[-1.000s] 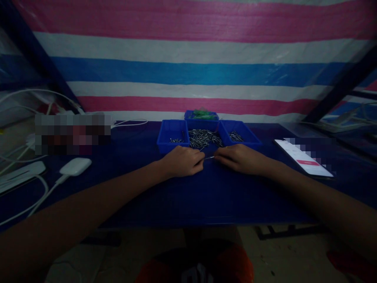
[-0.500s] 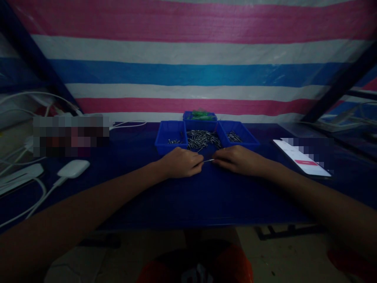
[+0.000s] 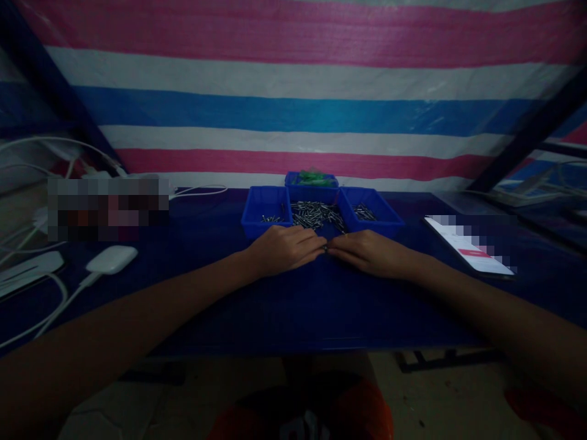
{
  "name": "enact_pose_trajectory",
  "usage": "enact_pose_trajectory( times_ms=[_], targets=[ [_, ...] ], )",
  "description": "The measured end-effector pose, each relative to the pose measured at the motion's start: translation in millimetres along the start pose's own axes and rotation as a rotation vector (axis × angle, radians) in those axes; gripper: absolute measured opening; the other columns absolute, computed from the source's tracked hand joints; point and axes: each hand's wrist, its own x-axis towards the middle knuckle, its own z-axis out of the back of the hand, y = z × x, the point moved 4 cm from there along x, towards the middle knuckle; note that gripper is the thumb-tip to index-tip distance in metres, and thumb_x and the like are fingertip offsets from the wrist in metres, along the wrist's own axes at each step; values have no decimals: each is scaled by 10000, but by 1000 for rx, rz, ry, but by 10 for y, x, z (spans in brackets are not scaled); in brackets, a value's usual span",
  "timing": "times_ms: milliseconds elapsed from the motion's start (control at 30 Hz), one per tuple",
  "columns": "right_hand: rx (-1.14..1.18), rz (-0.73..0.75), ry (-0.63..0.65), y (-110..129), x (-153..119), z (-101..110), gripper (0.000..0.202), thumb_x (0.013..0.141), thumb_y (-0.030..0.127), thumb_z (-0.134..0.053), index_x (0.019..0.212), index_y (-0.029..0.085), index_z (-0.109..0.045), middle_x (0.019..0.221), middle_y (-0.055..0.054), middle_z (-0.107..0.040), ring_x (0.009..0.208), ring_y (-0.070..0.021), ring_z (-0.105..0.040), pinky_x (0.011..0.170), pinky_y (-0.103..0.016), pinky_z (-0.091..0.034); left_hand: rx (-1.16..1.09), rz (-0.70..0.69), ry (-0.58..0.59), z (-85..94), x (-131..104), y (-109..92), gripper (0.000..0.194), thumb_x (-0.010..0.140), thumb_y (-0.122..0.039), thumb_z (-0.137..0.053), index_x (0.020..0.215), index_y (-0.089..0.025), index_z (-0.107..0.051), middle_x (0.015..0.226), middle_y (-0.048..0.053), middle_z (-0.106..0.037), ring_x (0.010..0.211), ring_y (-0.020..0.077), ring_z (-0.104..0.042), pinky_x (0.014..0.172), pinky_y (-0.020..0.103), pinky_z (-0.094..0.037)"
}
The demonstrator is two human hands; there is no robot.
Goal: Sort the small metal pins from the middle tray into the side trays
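Observation:
My left hand (image 3: 290,249) and my right hand (image 3: 367,252) meet fingertip to fingertip above the blue table, in front of the blue bins. Both have their fingers pressed together. A tiny bit of something dark shows between the fingertips, too small and too covered to name. Just behind the hands lies a pile of thin metal pins (image 3: 316,214). The left blue bin (image 3: 267,198) holds a few metal pieces, and the right blue bin (image 3: 383,211) holds several more.
At the back, a small blue bin (image 3: 312,175) holds green items. To the right lies a lit phone (image 3: 468,247). On the left are a white charger (image 3: 111,260), white cables and a blurred-out patch. A striped sheet (image 3: 312,113) hangs behind the table (image 3: 293,311).
My hands have come together, the left one moving right with its fingers now stretched closer to the right hand. The thin metal pin seen between them earlier is now almost wholly hidden.

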Motion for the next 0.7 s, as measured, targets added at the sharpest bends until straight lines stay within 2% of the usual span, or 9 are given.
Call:
enact_pose_trajectory(
  times_ms=[133,300,400,567,700],
  targets=[
    [4,25,-2,10,-3,-7,275,918,293,-305,790,158,-507,659,2,-492,564,-93,-460,561,-239,-357,-50,-33,-4,14,-3,-10,238,909,-248,-366,941,-152,-581,842,22,-629,753,99,-583,638,204,-468],
    [17,38,-14,42,6,-20,294,917,315,-309,783,158,-518,660,-1,-507,567,-92,-474,559,-230,-355,-100,-102,22,26,-16,-32,204,886,-211,-389,985,-158,-560,976,49,-608,814,107,-569,633,206,-462],
    [12,42,-18,51,14,-14,306,912,337,-323,792,156,-538,669,-7,-526,581,-97,-491,571,-234,-362,-117,-134,32,23,-15,-58,184,864,-200,-397,935,-156,-561,978,46,-608,803,111,-560,613,209,-452],
    [-1,17,-9,35,7,7,289,902,352,-352,886,149,-557,713,-20,-568,618,-108,-526,584,-236,-373,-79,-44,60,-13,-4,-41,180,838,-214,-387,811,-144,-550,750,22,-605,679,112,-546,558,214,-422],
    [-2,-1,-30,34,-8,24,279,894,356,-376,962,143,-543,734,-27,-586,633,-114,-547,591,-232,-379,-27,44,85,-33,-2,-1,197,862,-242,-375,849,-136,-540,746,22,-590,660,110,-548,557,217,-410]
  ],
)
